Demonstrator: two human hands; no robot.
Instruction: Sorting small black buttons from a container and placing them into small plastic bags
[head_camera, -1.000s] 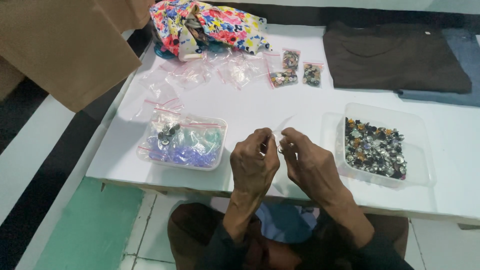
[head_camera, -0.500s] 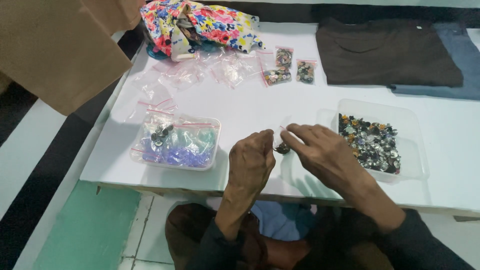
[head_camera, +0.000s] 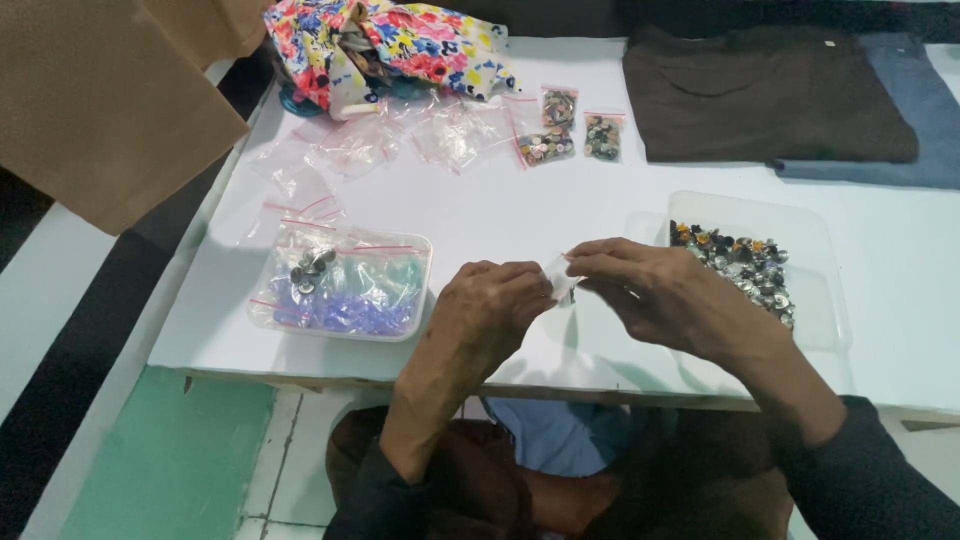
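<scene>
Fingertips of both hands meet over the near part of the white table (head_camera: 500, 210), pinching a small clear plastic bag (head_camera: 560, 275) between them: the left hand (head_camera: 490, 305) curls closed on the bag's left side, and the right hand (head_camera: 655, 290) grips its right side with thumb and forefinger, the other fingers loosely bent. What the bag holds is too small to tell. Just right of the right hand stands a clear plastic tray (head_camera: 815, 260) with a heap of small metal buttons (head_camera: 745, 265) at its left side, the rest of its floor bare. Left of the left hand, a little apart, sits a clear tub (head_camera: 340, 285) of zip bags, some with purple pieces and some with grey ones; it lies near the table's front edge. Between tub and tray the tabletop is open, and a broad bare stretch runs behind the hands. Farther back lie loose empty zip bags (head_camera: 400, 140), two filled button bags (head_camera: 575, 135) and a flowered cloth bundle (head_camera: 390, 45). A folded dark brown garment (head_camera: 760, 95) overlaps blue denim (head_camera: 920, 110) at the far right. Brown cardboard (head_camera: 100, 100) hangs past the table's left edge. Green and white floor (head_camera: 170, 450) shows below the front edge.
</scene>
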